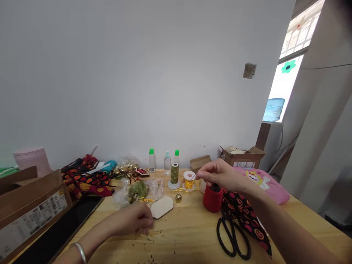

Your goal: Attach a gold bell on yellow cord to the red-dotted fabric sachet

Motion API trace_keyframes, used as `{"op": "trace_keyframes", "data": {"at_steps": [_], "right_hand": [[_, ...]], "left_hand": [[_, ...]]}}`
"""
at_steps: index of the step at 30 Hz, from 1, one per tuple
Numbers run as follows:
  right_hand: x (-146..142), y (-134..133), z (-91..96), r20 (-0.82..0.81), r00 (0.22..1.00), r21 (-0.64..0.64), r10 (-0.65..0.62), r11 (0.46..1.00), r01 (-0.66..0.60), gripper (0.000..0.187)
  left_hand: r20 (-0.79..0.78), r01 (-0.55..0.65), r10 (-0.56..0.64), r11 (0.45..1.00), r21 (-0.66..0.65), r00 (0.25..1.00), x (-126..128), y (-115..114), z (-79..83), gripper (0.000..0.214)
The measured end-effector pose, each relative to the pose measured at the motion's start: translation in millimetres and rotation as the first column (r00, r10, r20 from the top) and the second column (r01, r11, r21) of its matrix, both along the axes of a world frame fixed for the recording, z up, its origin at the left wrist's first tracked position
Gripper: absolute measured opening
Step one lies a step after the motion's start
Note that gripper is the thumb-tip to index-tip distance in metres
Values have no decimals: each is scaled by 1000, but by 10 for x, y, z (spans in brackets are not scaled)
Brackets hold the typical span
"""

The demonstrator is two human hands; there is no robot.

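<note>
My right hand [217, 174] is in a pinch above the red thread cone [213, 199]. A thin dark line, perhaps a thread or needle, shows at its fingertips, too fine to name. Low over the table, my left hand [139, 219] has its fingers bent down and smeared by motion. Beside it lies a pale board with cut corners [162, 207]. A small gold bell or ball [178, 198] rests past the board. Behind stand a green thread spool [174, 174] and a spool of yellow cord [189, 182], its loose end trailing across the wood.
Black-handled scissors [233, 238] lie at the front right by patterned dark fabric [247, 216]. Plastic bags hold a green tassel-like bundle [138, 190]. Small bottles [151, 161] line the wall. Cardboard boxes [35, 216] flank the left, and a pink pouch [271, 185] sits right.
</note>
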State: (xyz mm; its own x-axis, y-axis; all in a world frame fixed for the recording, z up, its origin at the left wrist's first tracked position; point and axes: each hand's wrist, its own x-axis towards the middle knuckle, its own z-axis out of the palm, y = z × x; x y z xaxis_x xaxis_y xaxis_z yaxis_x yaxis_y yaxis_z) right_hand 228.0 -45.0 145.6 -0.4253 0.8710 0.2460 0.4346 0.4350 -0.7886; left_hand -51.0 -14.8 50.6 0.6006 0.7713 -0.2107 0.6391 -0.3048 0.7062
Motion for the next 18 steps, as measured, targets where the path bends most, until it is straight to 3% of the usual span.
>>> {"op": "trace_keyframes", "data": {"at_steps": [2,4,6,9,13,18], "right_hand": [[-37,-17,139,109,994,-2,-10,1000,10,26],[-122,-35,258,247,969,28,-25,999,18,25],[-246,-47,339,385,922,57,-39,998,19,21],[-444,-45,395,534,843,123,-67,992,1,18],[-525,-24,445,615,780,192,-111,981,-11,17],[-278,50,543,550,835,37,-39,999,22,22]], "left_hand": [[22,-90,88,978,189,996,6,-7,97,22],[181,-170,125,952,256,975,80,-34,282,29],[364,-220,144,959,177,920,227,-82,486,37],[567,-162,110,986,43,817,505,-153,672,41],[643,-126,89,992,12,760,711,-124,605,20],[641,-164,136,986,-17,755,607,109,328,21]]}}
